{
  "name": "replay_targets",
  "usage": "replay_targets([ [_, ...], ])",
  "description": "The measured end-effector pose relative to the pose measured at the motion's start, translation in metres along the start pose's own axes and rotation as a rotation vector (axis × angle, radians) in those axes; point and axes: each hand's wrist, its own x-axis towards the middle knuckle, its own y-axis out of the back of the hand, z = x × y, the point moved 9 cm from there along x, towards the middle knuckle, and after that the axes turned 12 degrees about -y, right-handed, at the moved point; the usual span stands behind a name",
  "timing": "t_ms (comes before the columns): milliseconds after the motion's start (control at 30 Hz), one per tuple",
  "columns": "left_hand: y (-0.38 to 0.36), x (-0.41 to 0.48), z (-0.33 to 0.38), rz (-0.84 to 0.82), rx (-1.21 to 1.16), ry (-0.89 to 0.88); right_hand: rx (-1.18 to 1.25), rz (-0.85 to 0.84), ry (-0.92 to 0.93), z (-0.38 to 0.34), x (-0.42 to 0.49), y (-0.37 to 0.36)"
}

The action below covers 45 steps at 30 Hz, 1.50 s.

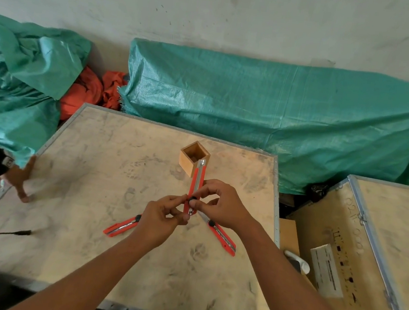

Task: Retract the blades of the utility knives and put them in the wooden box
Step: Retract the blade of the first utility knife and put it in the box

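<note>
I hold a red utility knife (197, 181) above the plywood top, its far end pointing at the small open wooden box (194, 158). My left hand (160, 219) pinches its near end. My right hand (221, 205) has fingers on the black slider knob. A second red knife (121, 228) lies on the board to the left of my hands. A third red knife (222, 238) lies to the right, partly under my right wrist, with its blade showing near the knob. The box looks empty as far as I can see inside.
The work surface is a plywood crate lid (98, 170) with metal edging. Another person's hand (19, 179) rests on its left edge. A black cable (6, 232) lies at the front left. Green tarps (277, 106) lie behind. A second crate (376, 244) stands on the right.
</note>
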Motion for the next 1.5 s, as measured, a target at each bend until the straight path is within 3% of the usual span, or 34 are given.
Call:
replay_targets([
  [233, 0.004, 0.012, -0.012, -0.012, 0.035, -0.011, 0.134, 0.12, -0.092, 0.002, 0.012, 0.007],
  [400, 0.006, 0.047, -0.013, -0.022, 0.08, -0.06, 0.118, 0.111, -0.066, -0.005, 0.05, 0.024],
  [533, 0.007, 0.096, -0.023, 0.002, 0.121, -0.016, 0.107, 0.212, -0.049, -0.004, 0.095, 0.048],
  [700, 0.015, 0.155, -0.03, 0.069, 0.339, 0.012, 0.033, 0.441, -0.052, 0.0, 0.143, 0.074],
  [800, 0.011, 0.188, -0.05, -0.007, 0.518, 0.072, 0.033, 0.502, -0.034, 0.002, 0.162, 0.076],
  [900, 0.002, 0.21, -0.074, -0.093, 0.563, 0.145, 0.023, 0.505, -0.02, 0.005, 0.179, 0.068],
  [1033, -0.009, 0.227, -0.084, -0.144, 0.571, 0.11, -0.017, 0.484, -0.029, 0.015, 0.196, 0.054],
  [1500, -0.009, 0.23, -0.089, -0.078, 0.538, 0.084, -0.149, 0.405, -0.053, 0.035, 0.201, 0.019],
])
